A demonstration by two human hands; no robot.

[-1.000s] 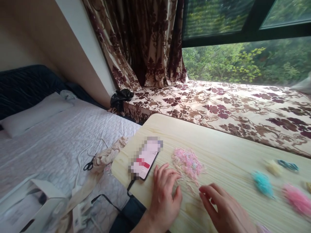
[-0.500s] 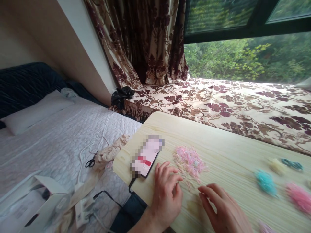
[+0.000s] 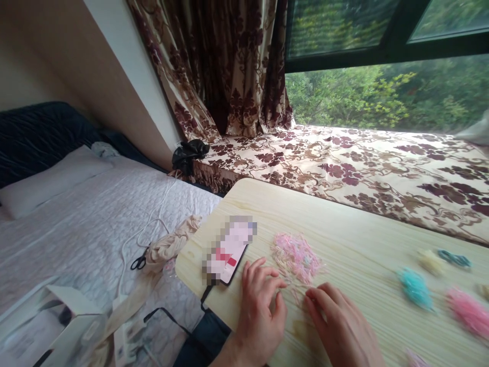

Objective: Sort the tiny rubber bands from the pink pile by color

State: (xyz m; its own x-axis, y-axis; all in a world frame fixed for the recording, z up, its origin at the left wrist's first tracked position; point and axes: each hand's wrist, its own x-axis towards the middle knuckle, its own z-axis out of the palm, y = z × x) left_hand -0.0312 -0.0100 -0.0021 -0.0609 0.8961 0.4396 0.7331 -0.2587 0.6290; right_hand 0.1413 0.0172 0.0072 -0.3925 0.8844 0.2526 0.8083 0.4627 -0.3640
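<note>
A loose pile of thin pink and cream strands point(image 3: 300, 257) lies on the light wooden table point(image 3: 344, 224). At its lower left rests my left hand point(image 3: 262, 308), fingers loosely bent and apart, near a few pale strands straying from the pile. My right hand point(image 3: 340, 323) is at the pile's lower edge, thumb and index finger pressed together. Whatever might be between those fingertips is too small to make out. Left of the pile lies a phone point(image 3: 233, 250), its screen partly blurred out, with a dark strap at its lower end.
On the right are a turquoise bundle point(image 3: 415, 288), a pink bundle point(image 3: 468, 312), a cream bundle point(image 3: 431, 261) and a grey-green loop point(image 3: 454, 258). The bed point(image 3: 95, 199) at left holds scissors point(image 3: 139, 262), cables and an open white box point(image 3: 72, 311). A patterned window seat point(image 3: 344, 163) borders the table.
My right hand has moved slightly left and up toward the pile, and its thumb and index finger have come together. My left hand has barely moved. The view has shifted slightly.
</note>
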